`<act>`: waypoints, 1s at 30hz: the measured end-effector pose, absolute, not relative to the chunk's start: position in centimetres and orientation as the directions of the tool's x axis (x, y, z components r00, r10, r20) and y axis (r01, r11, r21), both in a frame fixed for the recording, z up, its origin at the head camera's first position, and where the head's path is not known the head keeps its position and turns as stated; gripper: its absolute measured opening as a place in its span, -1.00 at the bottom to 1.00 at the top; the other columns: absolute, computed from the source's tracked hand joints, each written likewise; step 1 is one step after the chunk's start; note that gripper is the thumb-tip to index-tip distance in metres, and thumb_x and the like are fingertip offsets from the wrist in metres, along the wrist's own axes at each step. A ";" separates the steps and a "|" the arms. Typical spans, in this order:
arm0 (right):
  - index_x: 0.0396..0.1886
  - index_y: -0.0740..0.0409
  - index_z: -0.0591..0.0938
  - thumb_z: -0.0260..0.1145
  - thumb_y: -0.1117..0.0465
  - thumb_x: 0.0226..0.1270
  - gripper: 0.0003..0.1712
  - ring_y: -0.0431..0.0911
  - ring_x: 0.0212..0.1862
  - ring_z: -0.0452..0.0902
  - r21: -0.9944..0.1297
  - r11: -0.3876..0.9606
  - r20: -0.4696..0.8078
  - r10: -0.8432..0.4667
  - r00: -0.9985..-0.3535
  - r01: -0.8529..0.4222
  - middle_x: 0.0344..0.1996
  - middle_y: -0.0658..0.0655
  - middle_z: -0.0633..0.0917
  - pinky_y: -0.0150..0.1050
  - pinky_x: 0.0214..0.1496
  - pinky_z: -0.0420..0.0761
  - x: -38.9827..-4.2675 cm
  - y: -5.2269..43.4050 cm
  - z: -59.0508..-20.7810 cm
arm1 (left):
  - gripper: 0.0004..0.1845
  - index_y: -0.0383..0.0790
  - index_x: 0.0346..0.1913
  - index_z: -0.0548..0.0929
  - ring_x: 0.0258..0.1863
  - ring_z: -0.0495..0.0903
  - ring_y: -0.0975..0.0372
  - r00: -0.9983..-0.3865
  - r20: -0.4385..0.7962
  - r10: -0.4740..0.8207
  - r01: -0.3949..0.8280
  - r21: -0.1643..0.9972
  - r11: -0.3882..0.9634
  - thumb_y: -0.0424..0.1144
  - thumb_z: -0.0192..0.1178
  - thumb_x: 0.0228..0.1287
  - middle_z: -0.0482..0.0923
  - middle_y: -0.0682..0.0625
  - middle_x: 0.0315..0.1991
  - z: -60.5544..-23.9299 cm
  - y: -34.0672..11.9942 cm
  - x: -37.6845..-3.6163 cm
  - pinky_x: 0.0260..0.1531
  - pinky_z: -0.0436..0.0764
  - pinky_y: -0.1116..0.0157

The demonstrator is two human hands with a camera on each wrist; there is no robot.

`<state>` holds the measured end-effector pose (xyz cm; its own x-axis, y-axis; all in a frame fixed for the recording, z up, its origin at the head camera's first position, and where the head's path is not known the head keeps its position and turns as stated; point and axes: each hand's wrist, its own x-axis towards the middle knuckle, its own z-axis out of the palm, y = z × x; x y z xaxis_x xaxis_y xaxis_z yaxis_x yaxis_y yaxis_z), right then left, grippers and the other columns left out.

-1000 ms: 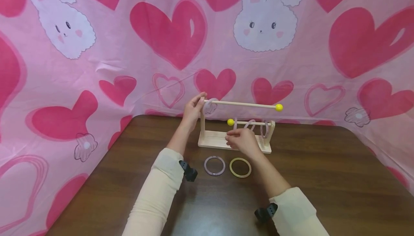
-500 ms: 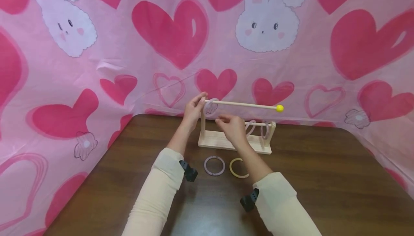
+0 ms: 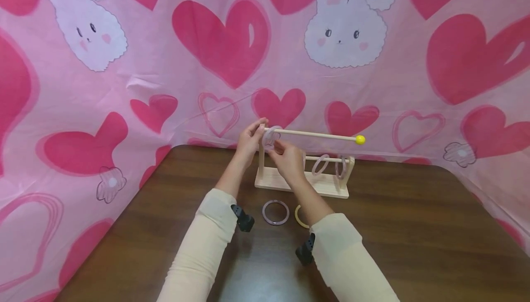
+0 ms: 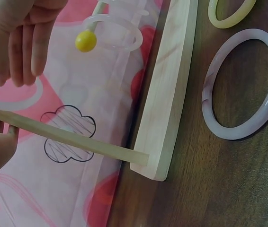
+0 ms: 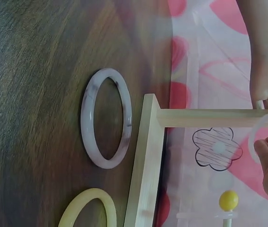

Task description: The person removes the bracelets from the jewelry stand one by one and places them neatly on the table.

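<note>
A pale translucent bangle (image 3: 265, 141) hangs round the left end of the upper rod (image 3: 314, 134) on a wooden bangle stand (image 3: 325, 186). My left hand (image 3: 248, 141) grips the top of the stand's left post (image 4: 77, 141), its fingertips showing behind the wood in the left wrist view. With thumb and fingers, my right hand (image 3: 290, 161) pinches the lower right part of that bangle. In the right wrist view the bangle (image 5: 252, 142) passes between the right thumb and fingers, beside the post.
On the lower rod hang more pale bangles (image 3: 320, 165), one partly behind my right hand. Yellow balls (image 3: 360, 140) cap the rod ends. A lilac bangle (image 3: 275, 212) and a yellow bangle (image 3: 299, 217), partly hidden by my right forearm, lie on the table (image 3: 165, 246) before the stand.
My right hand has moved left and up from the front of the lower rod to the bangle on the upper rod and taken hold of it. My left hand stays on the post.
</note>
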<state>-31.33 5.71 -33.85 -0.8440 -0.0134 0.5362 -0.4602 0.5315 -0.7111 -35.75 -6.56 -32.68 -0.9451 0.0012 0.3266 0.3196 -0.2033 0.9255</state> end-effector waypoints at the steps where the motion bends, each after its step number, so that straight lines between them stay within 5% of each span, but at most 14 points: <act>1: -0.03 0.38 0.60 0.38 0.29 0.10 -0.59 0.02 -0.16 0.64 -0.708 0.534 0.535 -0.023 -0.844 -0.463 -0.21 0.27 0.68 -0.18 -0.14 0.60 -31.4 5.6 -33.9 | -0.63 -0.38 0.21 0.42 0.18 0.37 0.16 -0.944 0.329 0.000 0.322 0.925 -0.204 -0.36 -0.02 0.38 0.42 -0.20 0.18 -32.7 -6.6 -35.7 0.12 0.37 0.31; 7: 0.05 0.30 0.57 0.39 0.25 0.09 -0.51 0.04 -0.05 0.58 -0.617 0.626 0.530 -0.118 -0.840 -0.477 -0.07 0.24 0.64 -0.11 -0.02 0.53 -31.4 5.1 -34.1 | -0.63 -0.38 0.20 0.42 0.19 0.37 0.16 -0.941 0.338 -0.002 0.333 0.924 -0.187 -0.35 -0.01 0.38 0.42 -0.19 0.18 -32.7 -6.6 -35.7 0.14 0.34 0.36; 13: 0.02 0.25 0.60 0.40 0.25 0.08 -0.54 0.09 -0.18 0.62 -0.562 0.654 0.562 -0.146 -0.814 -0.506 -0.14 0.24 0.67 -0.09 -0.14 0.57 -31.3 4.9 -34.4 | -0.63 -0.37 0.20 0.43 0.19 0.37 0.16 -0.941 0.338 0.001 0.332 0.926 -0.182 -0.33 0.00 0.38 0.43 -0.19 0.18 -32.7 -6.5 -35.6 0.14 0.34 0.35; 22: -0.23 0.18 0.72 0.45 0.24 0.02 -0.74 -0.02 -0.28 0.67 -0.527 0.680 0.685 -0.015 -0.728 -0.510 -0.35 0.12 0.73 -0.09 -0.13 0.56 -31.0 5.5 -34.4 | -0.61 -0.41 0.22 0.39 0.18 0.36 0.15 -0.942 0.335 0.008 0.327 0.925 -0.194 -0.33 -0.01 0.39 0.40 -0.19 0.20 -32.6 -6.5 -35.7 0.15 0.35 0.24; 30: -0.35 0.28 0.72 0.42 0.31 0.02 -0.83 -0.02 -0.42 0.65 -0.553 0.647 0.729 0.070 -0.681 -0.525 -0.48 0.17 0.72 -0.15 -0.33 0.60 -31.1 6.5 -34.7 | -0.63 -0.38 0.20 0.43 0.16 0.38 0.14 -0.945 0.327 -0.009 0.322 0.926 -0.197 -0.34 -0.01 0.38 0.42 -0.17 0.19 -32.6 -6.5 -35.7 0.13 0.37 0.23</act>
<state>-31.06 6.54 -34.71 -0.6808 0.0698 0.7291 -0.5254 0.6470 -0.5526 -35.67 -6.45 -32.60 -0.9450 -0.0095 0.3270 0.3224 -0.1967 0.9259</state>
